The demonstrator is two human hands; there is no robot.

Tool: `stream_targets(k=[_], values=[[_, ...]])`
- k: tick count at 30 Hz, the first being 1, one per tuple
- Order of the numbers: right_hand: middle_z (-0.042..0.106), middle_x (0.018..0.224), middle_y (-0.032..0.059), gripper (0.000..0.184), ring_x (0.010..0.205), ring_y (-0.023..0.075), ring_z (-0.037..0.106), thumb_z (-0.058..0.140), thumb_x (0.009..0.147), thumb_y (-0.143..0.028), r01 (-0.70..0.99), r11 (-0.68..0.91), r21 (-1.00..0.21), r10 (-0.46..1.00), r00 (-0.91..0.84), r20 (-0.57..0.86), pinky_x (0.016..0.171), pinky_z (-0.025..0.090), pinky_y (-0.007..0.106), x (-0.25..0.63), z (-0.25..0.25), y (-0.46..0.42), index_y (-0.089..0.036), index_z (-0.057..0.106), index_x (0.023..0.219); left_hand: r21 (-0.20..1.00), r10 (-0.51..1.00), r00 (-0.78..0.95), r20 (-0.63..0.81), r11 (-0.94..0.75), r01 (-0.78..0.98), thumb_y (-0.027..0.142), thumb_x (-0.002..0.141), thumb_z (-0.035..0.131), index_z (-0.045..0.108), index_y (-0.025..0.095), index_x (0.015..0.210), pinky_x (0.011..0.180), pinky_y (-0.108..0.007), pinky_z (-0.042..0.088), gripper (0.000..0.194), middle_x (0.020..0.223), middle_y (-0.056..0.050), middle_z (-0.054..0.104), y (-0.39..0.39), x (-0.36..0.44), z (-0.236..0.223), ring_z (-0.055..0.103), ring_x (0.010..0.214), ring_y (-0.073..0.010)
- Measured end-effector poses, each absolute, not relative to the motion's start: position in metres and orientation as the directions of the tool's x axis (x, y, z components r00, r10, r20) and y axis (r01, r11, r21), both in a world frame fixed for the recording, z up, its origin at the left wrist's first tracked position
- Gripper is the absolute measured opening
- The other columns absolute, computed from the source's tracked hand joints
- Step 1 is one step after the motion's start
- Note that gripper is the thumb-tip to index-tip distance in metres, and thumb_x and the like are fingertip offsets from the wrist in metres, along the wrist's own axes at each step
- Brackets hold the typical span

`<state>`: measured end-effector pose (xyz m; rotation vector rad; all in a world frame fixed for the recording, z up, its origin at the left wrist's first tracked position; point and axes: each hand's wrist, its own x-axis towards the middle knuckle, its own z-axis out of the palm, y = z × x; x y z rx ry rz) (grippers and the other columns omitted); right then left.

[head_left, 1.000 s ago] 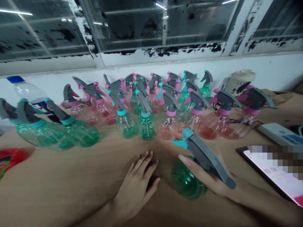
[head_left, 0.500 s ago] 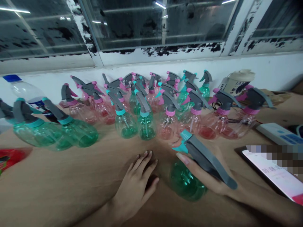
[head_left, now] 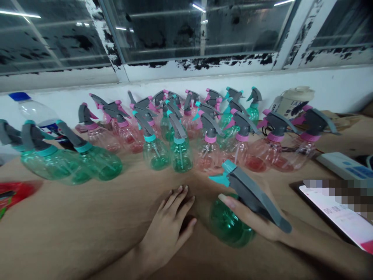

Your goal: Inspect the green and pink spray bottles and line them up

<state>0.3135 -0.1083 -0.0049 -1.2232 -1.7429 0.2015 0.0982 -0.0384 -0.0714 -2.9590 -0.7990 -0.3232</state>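
My right hand [head_left: 247, 216] is closed around the neck of a green spray bottle [head_left: 229, 223] with a grey and teal trigger head. Its thumb lies along the near side, a fingertip shows behind the trigger, and the other fingers are mostly hidden. To the left, my left hand [head_left: 170, 221] rests palm down on the wooden table [head_left: 96, 229], fingers stretched out and holding nothing. Beyond both hands stand other spray bottles, among them a green one [head_left: 181, 155] and a pink one [head_left: 206, 153] in the nearest row.
More green spray bottles [head_left: 100, 165] stand at the left by a blue-capped drink bottle [head_left: 33, 111] and a red packet [head_left: 16, 194]. On the right are a phone [head_left: 329, 210], a white power strip [head_left: 344, 165] and a pale cup [head_left: 295, 101]. A wall with windows closes the back.
The view has shifted very slightly. In my right hand the spray bottle's trigger has swung a little outward to the left; my left hand stays where it was.
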Motion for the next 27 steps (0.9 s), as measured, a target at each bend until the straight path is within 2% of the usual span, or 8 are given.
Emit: stream_targets(k=[3, 7, 11, 15, 19, 22, 27], values=[[0.064, 0.097, 0.0026, 0.029, 0.085, 0.0191, 0.064, 0.054, 0.081, -0.024, 0.582, 0.477, -0.659, 0.821, -0.027, 0.57, 0.074, 0.055, 0.033, 0.314, -0.0083, -0.1081, -0.027, 0.05, 0.11, 0.004, 0.495, 0.843, 0.212, -0.863, 0.505, 0.032, 0.09, 0.048, 0.047, 0.016, 0.128, 0.098, -0.048, 0.04, 0.041, 0.14, -0.013, 0.04, -0.0387, 0.0981, -0.0716, 0.037, 0.128, -0.028], [0.062, 0.103, 0.0037, 0.042, 0.084, 0.0186, 0.063, 0.061, 0.077, -0.021, 0.578, 0.444, -0.684, 0.833, 0.015, 0.553, 0.077, 0.053, 0.034, 0.3152, -0.0108, -0.1074, -0.026, 0.045, 0.116, 0.0, 0.485, 0.847, 0.22, -0.868, 0.497, 0.031, 0.09, 0.049, 0.048, 0.015, 0.128, 0.098, -0.048, 0.039, 0.041, 0.139, -0.013, 0.041, -0.0386, 0.0987, -0.0707, 0.038, 0.128, -0.0275], [0.064, 0.088, 0.0012, 0.026, 0.076, 0.0177, 0.064, 0.06, 0.079, -0.023, 0.572, 0.414, -0.708, 0.845, 0.048, 0.533, 0.07, 0.055, 0.032, 0.314, -0.0127, -0.1077, -0.027, 0.054, 0.103, -0.01, 0.486, 0.848, 0.211, -0.866, 0.499, 0.032, 0.09, 0.048, 0.048, 0.015, 0.128, 0.098, -0.049, 0.039, 0.041, 0.14, -0.013, 0.041, -0.039, 0.0991, -0.0695, 0.038, 0.128, -0.0278], [0.065, 0.098, 0.0006, 0.037, 0.085, 0.017, 0.064, 0.06, 0.079, -0.019, 0.554, 0.452, -0.699, 0.825, 0.04, 0.564, 0.078, 0.053, 0.032, 0.3129, -0.0141, -0.1064, -0.029, 0.053, 0.113, -0.015, 0.493, 0.847, 0.199, -0.863, 0.506, 0.032, 0.09, 0.048, 0.048, 0.015, 0.128, 0.098, -0.049, 0.039, 0.042, 0.139, -0.014, 0.041, -0.0403, 0.0993, -0.0687, 0.038, 0.128, -0.0281], [0.063, 0.087, -0.0021, 0.031, 0.064, 0.0121, 0.061, 0.059, 0.079, -0.019, 0.566, 0.466, -0.68, 0.815, 0.024, 0.579, 0.065, 0.053, 0.028, 0.3129, -0.0111, -0.1049, -0.028, 0.054, 0.108, 0.001, 0.483, 0.849, 0.215, -0.869, 0.494, 0.031, 0.09, 0.048, 0.048, 0.015, 0.127, 0.099, -0.048, 0.038, 0.041, 0.139, -0.013, 0.041, -0.0398, 0.0997, -0.0688, 0.037, 0.129, -0.0272], [0.063, 0.084, -0.0005, 0.025, 0.072, 0.0149, 0.063, 0.058, 0.078, -0.019, 0.576, 0.469, -0.67, 0.813, 0.014, 0.582, 0.068, 0.053, 0.029, 0.3124, -0.0074, -0.1053, -0.024, 0.055, 0.102, 0.003, 0.485, 0.846, 0.222, -0.868, 0.497, 0.031, 0.09, 0.048, 0.047, 0.015, 0.128, 0.099, -0.048, 0.039, 0.041, 0.139, -0.013, 0.041, -0.039, 0.0997, -0.0698, 0.038, 0.128, -0.0273], [0.063, 0.085, 0.0011, 0.016, 0.078, 0.0174, 0.063, 0.057, 0.081, -0.023, 0.53, 0.42, -0.737, 0.864, 0.014, 0.502, 0.071, 0.054, 0.032, 0.3123, -0.0084, -0.1066, -0.023, 0.056, 0.097, -0.003, 0.481, 0.846, 0.227, -0.869, 0.495, 0.032, 0.09, 0.048, 0.047, 0.015, 0.128, 0.099, -0.049, 0.039, 0.041, 0.138, -0.014, 0.042, -0.0384, 0.0993, -0.0711, 0.038, 0.128, -0.0277]])
